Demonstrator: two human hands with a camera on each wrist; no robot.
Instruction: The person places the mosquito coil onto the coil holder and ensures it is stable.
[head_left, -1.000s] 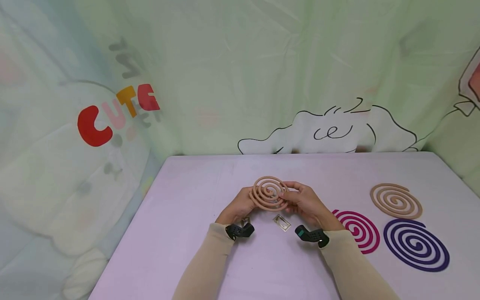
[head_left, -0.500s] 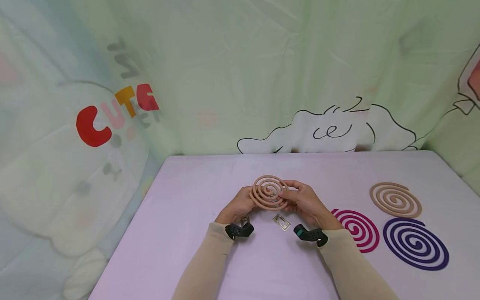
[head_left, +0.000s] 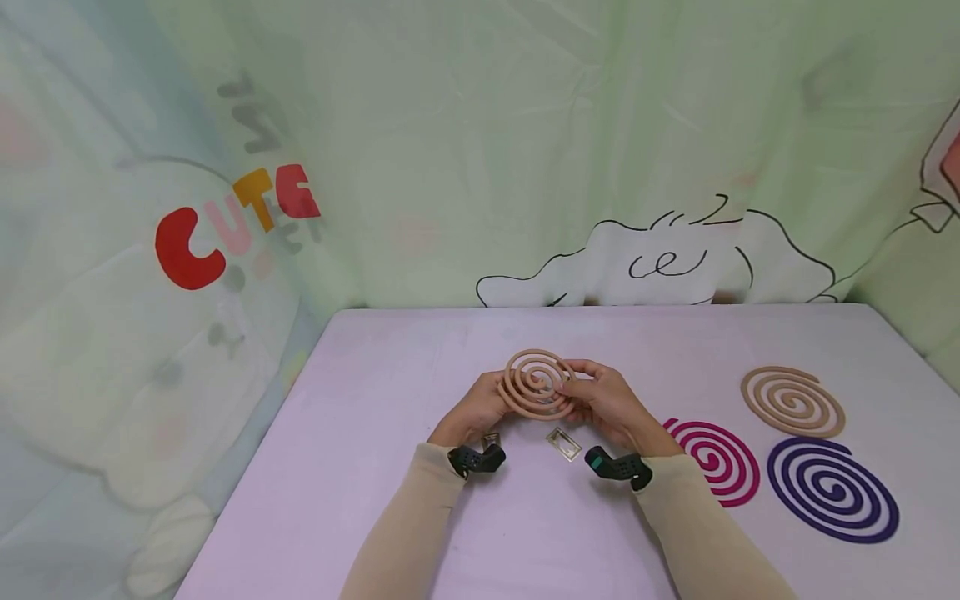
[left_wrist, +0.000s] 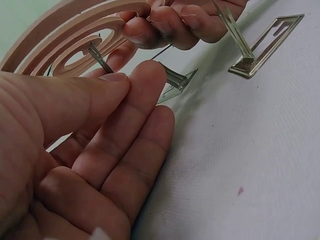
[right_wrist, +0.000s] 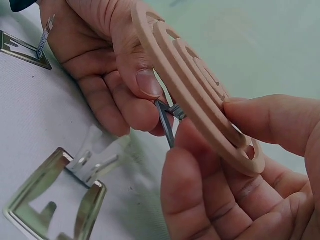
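Observation:
A tan mosquito coil (head_left: 537,382) is held up above the table between my hands. My right hand (head_left: 611,404) grips the coil's right side, thumb on its face and fingers behind. My left hand (head_left: 480,408) is at the coil's left, behind it. In the right wrist view, its thumb and index finger pinch a thin metal coil stand (right_wrist: 165,122), whose bent tongue lies against the back of the coil. Whether the tongue passes into the coil is hard to tell. From the head, the coil hides the held stand.
Another metal stand (head_left: 564,444) lies on the table between the wrists, its tongue bent up. A further stand (head_left: 491,440) is beside the left wrist. To the right lie a tan coil (head_left: 793,402), a pink coil (head_left: 712,458) partly behind the right forearm, and a purple coil (head_left: 832,489).

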